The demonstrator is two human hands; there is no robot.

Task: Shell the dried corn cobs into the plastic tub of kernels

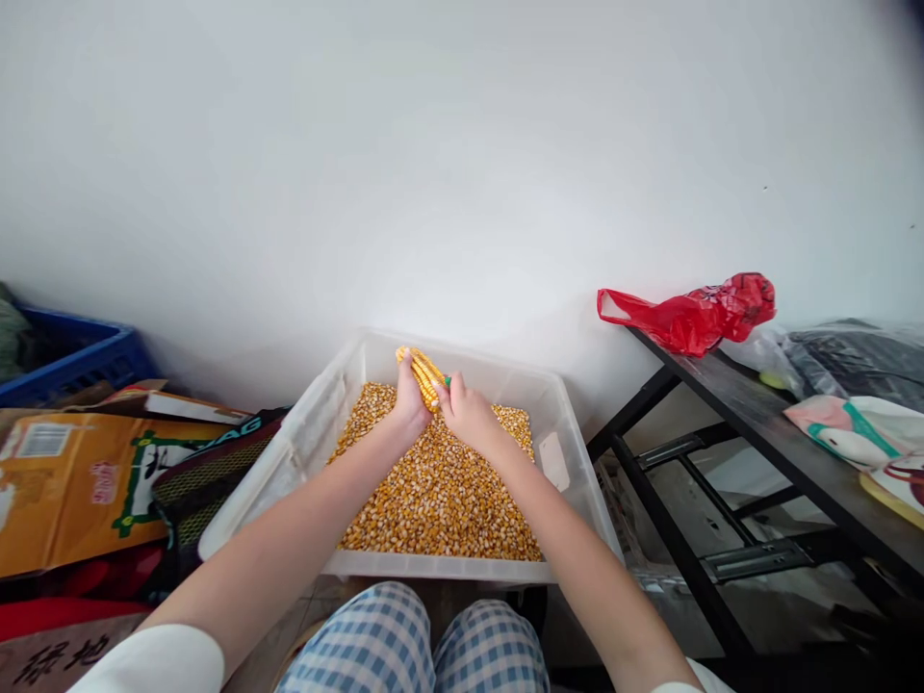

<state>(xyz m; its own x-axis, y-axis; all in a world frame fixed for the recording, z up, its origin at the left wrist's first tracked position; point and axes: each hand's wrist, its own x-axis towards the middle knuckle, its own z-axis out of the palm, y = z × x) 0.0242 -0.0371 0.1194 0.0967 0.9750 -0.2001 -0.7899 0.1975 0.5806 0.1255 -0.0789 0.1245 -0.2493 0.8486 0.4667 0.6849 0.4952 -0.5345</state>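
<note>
An ear of corn [423, 377] with yellow kernels is held up above the bin, tilted, in my left hand [411, 399], whose fingers wrap round it. My right hand [466, 409] is closed at the ear's right side, gripping a small green-handled tool [448, 381]. Most of that tool is hidden by my fingers, so its kind is unclear. Below both hands, loose corn kernels [440, 500] cover the bottom of a translucent plastic bin [332, 385].
A white wall [462, 173] rises behind the bin. At left are a blue crate [79, 361], an orange cardboard box [79, 491] and a black mesh bag [209, 491]. On the right, a black table [765, 409] bears a red plastic bag [693, 318].
</note>
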